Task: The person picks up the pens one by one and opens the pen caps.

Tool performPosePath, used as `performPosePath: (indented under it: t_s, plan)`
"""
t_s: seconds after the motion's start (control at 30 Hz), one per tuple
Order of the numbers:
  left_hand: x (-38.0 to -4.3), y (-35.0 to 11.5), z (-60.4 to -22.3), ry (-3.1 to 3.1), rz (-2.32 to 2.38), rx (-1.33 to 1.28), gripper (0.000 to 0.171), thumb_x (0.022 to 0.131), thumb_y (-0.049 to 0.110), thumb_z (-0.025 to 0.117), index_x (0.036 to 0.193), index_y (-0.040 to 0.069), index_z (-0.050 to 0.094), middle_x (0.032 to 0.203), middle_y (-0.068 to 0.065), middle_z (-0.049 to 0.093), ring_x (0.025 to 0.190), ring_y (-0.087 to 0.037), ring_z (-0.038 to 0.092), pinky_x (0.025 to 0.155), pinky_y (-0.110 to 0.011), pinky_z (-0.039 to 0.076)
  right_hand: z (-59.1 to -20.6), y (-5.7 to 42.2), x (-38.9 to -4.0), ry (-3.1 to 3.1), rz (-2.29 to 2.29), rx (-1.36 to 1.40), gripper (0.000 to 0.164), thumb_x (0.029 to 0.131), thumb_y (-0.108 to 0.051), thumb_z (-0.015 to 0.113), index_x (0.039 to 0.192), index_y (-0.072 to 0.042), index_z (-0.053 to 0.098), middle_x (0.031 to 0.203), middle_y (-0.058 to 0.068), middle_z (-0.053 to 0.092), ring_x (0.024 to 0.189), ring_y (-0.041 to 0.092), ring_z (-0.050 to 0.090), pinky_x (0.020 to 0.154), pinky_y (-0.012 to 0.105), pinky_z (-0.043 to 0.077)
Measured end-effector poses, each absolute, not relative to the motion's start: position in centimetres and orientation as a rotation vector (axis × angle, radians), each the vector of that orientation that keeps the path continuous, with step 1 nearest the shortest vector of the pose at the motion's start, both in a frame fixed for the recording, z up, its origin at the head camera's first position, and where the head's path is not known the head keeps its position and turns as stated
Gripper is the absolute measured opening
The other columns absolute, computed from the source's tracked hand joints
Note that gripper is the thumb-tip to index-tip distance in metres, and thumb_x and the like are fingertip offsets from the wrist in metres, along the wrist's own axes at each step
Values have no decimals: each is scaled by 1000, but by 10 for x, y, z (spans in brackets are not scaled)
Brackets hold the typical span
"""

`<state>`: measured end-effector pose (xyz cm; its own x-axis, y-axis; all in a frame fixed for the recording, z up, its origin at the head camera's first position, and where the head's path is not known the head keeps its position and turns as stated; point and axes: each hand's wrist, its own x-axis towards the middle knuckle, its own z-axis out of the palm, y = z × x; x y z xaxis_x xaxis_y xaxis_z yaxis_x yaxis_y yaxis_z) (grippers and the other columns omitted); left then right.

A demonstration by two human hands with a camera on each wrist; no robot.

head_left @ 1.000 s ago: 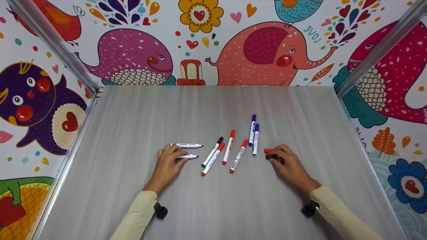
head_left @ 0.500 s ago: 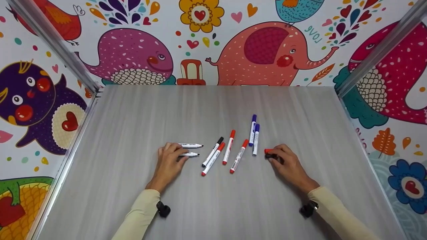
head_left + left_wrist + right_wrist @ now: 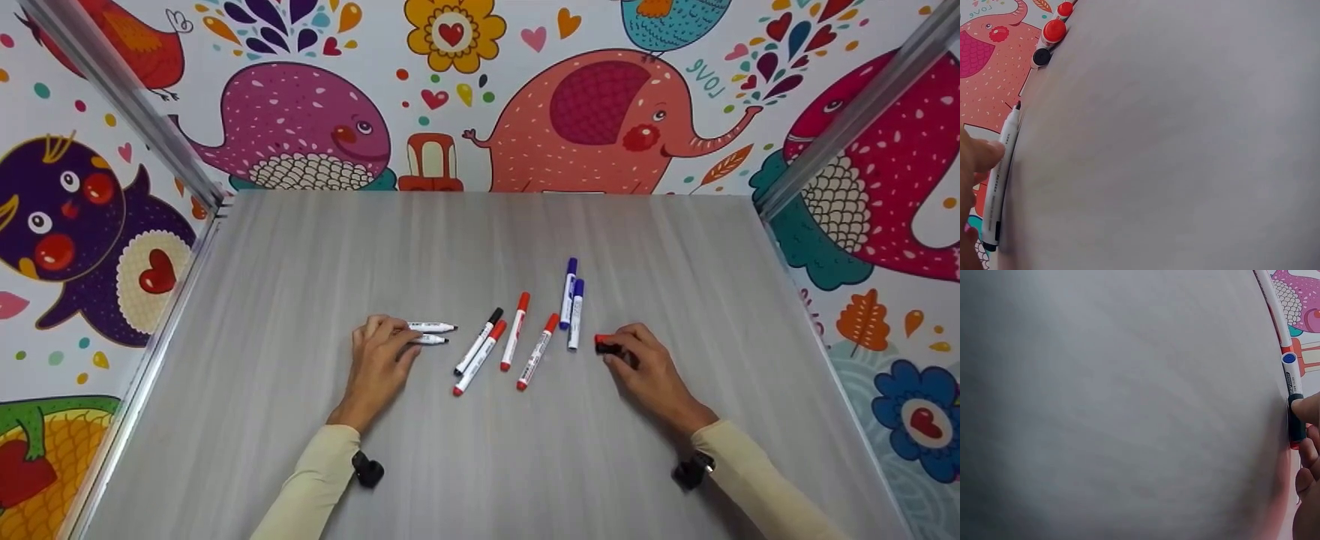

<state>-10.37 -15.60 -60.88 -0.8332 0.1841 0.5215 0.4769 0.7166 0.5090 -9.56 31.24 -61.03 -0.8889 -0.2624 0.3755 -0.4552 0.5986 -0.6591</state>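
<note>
My left hand point(image 3: 375, 371) pinches an uncapped white marker point(image 3: 433, 340) with a dark tip. In the left wrist view the thumb lies against this marker's barrel point(image 3: 998, 185), and its rear end is black. A second uncapped marker point(image 3: 435, 327) lies just behind it, its rear part hidden by my fingers. Over on the right, my right hand point(image 3: 651, 367) holds a black marker cap point(image 3: 609, 349) between thumb and fingers. Beside that cap sits a red cap point(image 3: 602, 339), partly covered by the fingers. The right wrist view has the thumb on the black cap point(image 3: 1296, 424).
Between my hands lie capped markers: a black one point(image 3: 478, 341), several red ones, including one in the middle point(image 3: 514, 332) and one to its right point(image 3: 538, 352), and two blue ones farther back point(image 3: 576, 315). Cartoon-printed walls point(image 3: 517, 150) border the grey table point(image 3: 480, 465).
My left hand has slid the nearer uncapped marker away from me, closer to the farther one. The black cap has shifted slightly toward the red cap in my right hand.
</note>
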Motion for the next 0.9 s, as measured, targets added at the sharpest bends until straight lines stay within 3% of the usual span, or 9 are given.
performPosePath:
  t_s: [0.17, 0.5, 0.9]
  plan:
    - [-102, -155, -606, -2466, -901, -518, 22, 87, 1, 91, 107, 6, 85, 110, -8, 73, 113, -31, 60, 95, -55, 39, -609, 311, -95, -2555, 1165, 609, 33, 85, 13, 88, 114, 1, 78, 116, 10, 66, 93, 23, 63, 80, 17, 47]
    - [-95, -152, -598, -2453, -975, -528, 22, 86, -1, 91, 105, 5, 84, 107, -7, 74, 110, -30, 62, 94, -55, 42, -597, 302, -98, -2495, 1251, 717, 31, 87, 11, 87, 115, 2, 79, 115, 10, 67, 102, 25, 65, 93, 13, 48]
    - [-85, -141, -595, -2466, -952, -558, 22, 85, -2, 92, 105, 6, 83, 106, -3, 74, 110, -28, 62, 90, -50, 43, -590, 281, -102, -2523, 1233, 763, 26, 90, 11, 84, 114, 0, 79, 115, 8, 65, 102, 24, 67, 93, 12, 52]
